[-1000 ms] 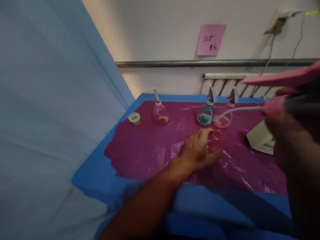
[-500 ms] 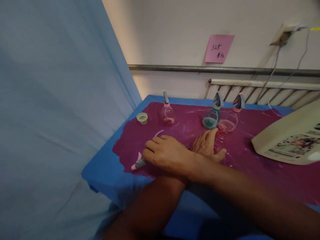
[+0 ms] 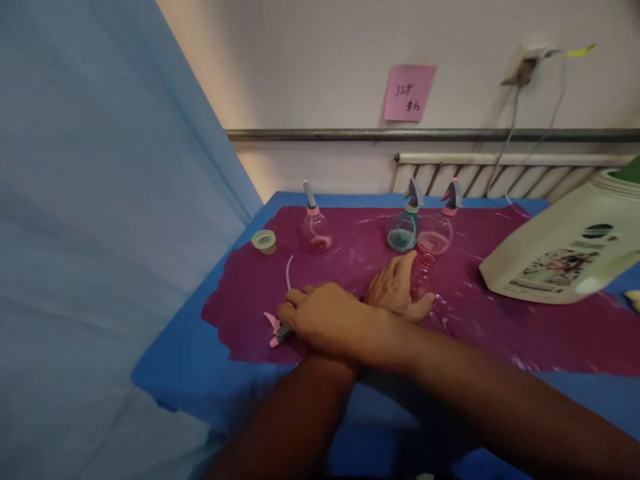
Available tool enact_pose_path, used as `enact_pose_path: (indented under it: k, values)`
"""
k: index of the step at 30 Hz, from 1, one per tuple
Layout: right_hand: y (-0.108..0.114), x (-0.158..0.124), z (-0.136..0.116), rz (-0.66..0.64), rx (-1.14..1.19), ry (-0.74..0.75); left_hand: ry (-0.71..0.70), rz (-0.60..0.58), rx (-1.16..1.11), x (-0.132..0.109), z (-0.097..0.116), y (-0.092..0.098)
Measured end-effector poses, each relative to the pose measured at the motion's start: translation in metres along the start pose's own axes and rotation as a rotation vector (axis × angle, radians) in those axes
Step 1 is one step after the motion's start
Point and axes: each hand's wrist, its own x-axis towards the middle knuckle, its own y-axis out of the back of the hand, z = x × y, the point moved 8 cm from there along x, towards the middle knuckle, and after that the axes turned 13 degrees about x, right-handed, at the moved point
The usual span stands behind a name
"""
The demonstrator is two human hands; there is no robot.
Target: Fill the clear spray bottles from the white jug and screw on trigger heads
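My forearms cross, the right one on top. At the left, my right hand (image 3: 320, 310) is closed on a grey and pink trigger spray head (image 3: 281, 331), mostly hidden under the fingers; a thin white dip tube (image 3: 289, 272) sticks up beyond them. My left hand (image 3: 393, 287) curves around a clear pinkish bottle (image 3: 425, 275) with an open neck, thumb and fingers on either side. Behind it stand a teal spray bottle (image 3: 403, 230) and a pink one (image 3: 436, 233). Another pink spray bottle (image 3: 317, 230) stands further left.
A small pale-green cup (image 3: 264, 241) sits near the left edge of the purple plastic sheet (image 3: 250, 287) on the blue table (image 3: 175, 353). A large cream jug (image 3: 555, 247) stands tilted in view at the right. A blue curtain (image 3: 90, 200) hangs at the left.
In my right hand, the spray head has turned, so its tube points more upright and its pink trigger shows more. My left hand stays at the open bottle. The view has shifted right.
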Motion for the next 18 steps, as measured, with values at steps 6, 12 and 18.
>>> enact_pose_path:
  k: [6, 12, 18]
  values:
    - [0.042, -0.083, 0.016, 0.406, 0.160, 0.055, 0.009, 0.031, 0.020, 0.003, -0.016, 0.000]
    - [0.084, -0.228, 0.076, 0.851, 0.117, -0.166, -0.034, -0.076, 0.001, 0.005, -0.016, 0.005]
    - [0.126, -0.402, 0.157, 1.513, -0.145, -0.691, 0.055, -0.108, 0.013, 0.005, -0.009, 0.012]
